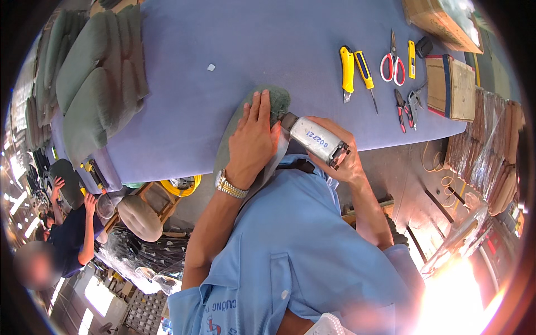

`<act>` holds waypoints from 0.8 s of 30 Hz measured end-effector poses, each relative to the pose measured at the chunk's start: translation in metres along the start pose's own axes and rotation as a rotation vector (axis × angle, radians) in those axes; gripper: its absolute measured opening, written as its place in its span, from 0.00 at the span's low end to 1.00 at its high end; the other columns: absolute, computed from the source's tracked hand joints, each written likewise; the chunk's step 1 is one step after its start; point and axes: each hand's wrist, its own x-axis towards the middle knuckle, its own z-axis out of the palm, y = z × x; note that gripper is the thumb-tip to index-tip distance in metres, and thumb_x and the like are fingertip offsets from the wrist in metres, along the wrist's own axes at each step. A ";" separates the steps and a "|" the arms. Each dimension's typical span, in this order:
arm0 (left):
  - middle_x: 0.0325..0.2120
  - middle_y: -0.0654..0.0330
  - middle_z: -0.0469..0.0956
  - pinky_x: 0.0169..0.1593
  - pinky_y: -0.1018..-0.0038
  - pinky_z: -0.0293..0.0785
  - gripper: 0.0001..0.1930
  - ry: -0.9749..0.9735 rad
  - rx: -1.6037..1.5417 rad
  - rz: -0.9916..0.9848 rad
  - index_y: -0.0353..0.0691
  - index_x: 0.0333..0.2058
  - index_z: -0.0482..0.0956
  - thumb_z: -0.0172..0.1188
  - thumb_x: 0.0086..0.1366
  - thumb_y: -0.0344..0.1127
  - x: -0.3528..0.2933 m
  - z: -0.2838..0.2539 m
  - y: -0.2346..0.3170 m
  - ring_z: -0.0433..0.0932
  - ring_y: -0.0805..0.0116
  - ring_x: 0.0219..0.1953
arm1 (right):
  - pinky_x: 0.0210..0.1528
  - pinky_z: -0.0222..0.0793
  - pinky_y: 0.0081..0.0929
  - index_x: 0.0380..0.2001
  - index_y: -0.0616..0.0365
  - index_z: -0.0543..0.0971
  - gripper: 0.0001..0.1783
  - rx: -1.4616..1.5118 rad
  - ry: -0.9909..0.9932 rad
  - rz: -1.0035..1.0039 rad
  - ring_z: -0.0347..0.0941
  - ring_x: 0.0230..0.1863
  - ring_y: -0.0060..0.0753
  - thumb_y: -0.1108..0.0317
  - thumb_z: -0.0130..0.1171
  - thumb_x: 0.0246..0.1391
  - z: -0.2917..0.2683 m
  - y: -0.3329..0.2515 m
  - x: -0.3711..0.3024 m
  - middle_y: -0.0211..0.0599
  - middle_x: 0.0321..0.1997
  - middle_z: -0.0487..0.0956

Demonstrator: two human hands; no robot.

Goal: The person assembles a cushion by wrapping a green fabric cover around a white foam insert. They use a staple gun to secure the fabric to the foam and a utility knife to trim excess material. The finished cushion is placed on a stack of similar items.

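Fingers of my left hand (254, 142) lie straight and nearly together, pressing flat on the green cushion (279, 99), with the thumb set apart beside the tool's nose. My right hand (352, 164) wraps the silver handheld tool (315, 138); I cannot tell how its hidden fingers sit. The cushion rests at the near edge of the blue table (190, 111), the tool's nose against its right side.

At the near left, below the tabletop, I see a yellow basin (195, 188) holding small things I cannot make out. Far right stands a cardboard carton (435, 25) with pale, glare-washed material at its top. Nearer sits a smaller brown box (452, 89), contents unclear to me.
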 end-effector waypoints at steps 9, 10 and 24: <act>0.71 0.43 0.63 0.61 0.54 0.77 0.42 0.024 0.015 0.023 0.39 0.74 0.55 0.64 0.64 0.38 0.000 0.000 -0.005 0.69 0.37 0.67 | 0.59 0.76 0.34 0.58 0.66 0.78 0.37 0.088 -0.053 0.058 0.82 0.54 0.44 0.79 0.72 0.38 0.006 0.011 0.003 0.50 0.56 0.83; 0.71 0.43 0.63 0.62 0.54 0.77 0.43 0.011 0.005 0.013 0.39 0.74 0.55 0.64 0.64 0.37 0.001 0.000 -0.005 0.69 0.37 0.68 | 0.58 0.76 0.33 0.58 0.66 0.78 0.37 0.088 -0.053 0.059 0.82 0.53 0.44 0.79 0.72 0.38 0.006 0.011 0.004 0.49 0.55 0.83; 0.72 0.42 0.60 0.63 0.47 0.73 0.45 -0.038 -0.048 -0.009 0.34 0.74 0.53 0.64 0.60 0.32 0.010 -0.006 -0.005 0.65 0.33 0.69 | 0.56 0.75 0.29 0.64 0.57 0.73 0.44 0.107 -0.232 0.232 0.82 0.51 0.40 0.73 0.74 0.38 0.005 0.000 0.025 0.41 0.56 0.81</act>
